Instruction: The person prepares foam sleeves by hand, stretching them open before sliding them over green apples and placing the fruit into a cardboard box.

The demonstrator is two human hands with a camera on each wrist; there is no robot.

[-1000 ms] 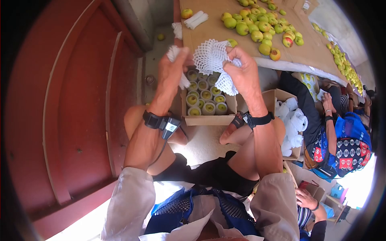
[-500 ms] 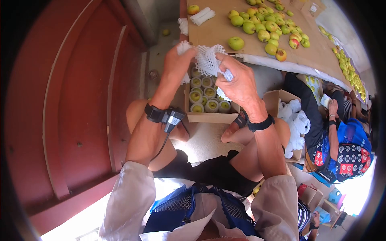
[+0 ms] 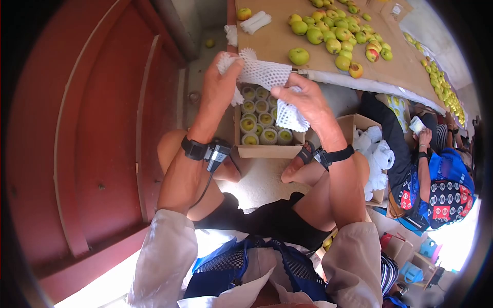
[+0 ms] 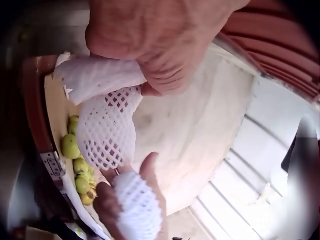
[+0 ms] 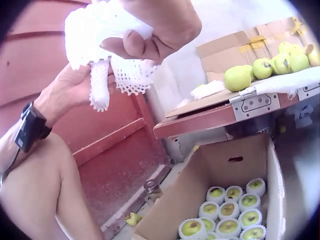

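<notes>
Stretched wider now, the net is pinched by left hand and right hand, hiding part of the box below the worktop.

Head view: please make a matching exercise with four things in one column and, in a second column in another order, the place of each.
Things:
1. foam net
2. wrapped apples
3. loose apple
4. wrist camera

Places:
A. alone near the table edge, apart from the pile
B. stretched between both hands
C. on a black strap on the left forearm
D. in rows inside the cardboard box on the floor

Pairs: 1-B, 2-D, 3-A, 4-C
</notes>
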